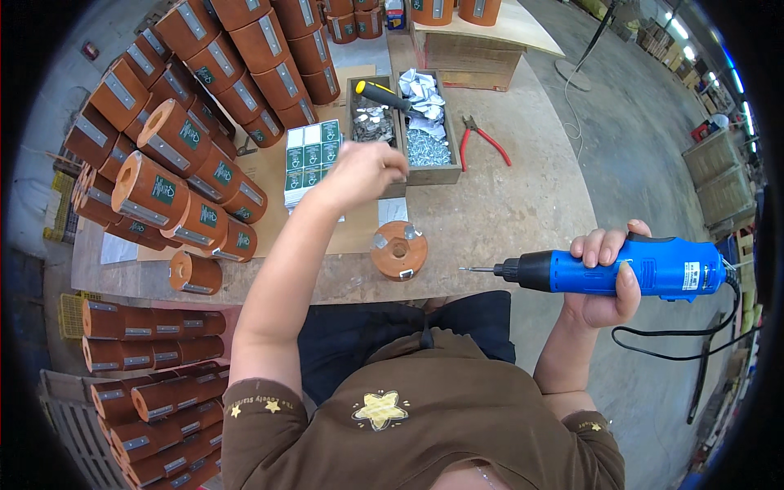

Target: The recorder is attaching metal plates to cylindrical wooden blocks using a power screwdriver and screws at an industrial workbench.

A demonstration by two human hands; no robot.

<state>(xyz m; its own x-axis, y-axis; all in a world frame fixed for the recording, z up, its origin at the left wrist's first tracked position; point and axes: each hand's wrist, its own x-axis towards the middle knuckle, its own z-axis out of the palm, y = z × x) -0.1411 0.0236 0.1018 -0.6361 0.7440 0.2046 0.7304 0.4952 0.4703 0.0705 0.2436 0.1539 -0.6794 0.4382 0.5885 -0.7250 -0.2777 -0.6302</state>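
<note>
My right hand point(606, 278) grips a blue electric screwdriver point(621, 269), held level with its bit pointing left toward the table edge. My left hand point(366, 170) is raised above the table with fingers bunched, hovering by the near edge of a wooden tray point(390, 189); whether it pinches anything is hidden. The tray's compartments hold metal clips point(372, 126) and screws point(428, 149). An orange-brown wooden cylinder point(398, 250) stands upright near the front edge, with metal brackets on its top rim, between both hands.
Many orange cylinders with green labels and metal strips are stacked at left point(175, 147) and in crates below the table point(151, 384). Green label sheets point(312, 159), red-handled pliers point(480, 140) and a yellow-handled screwdriver point(380, 94) lie on the table.
</note>
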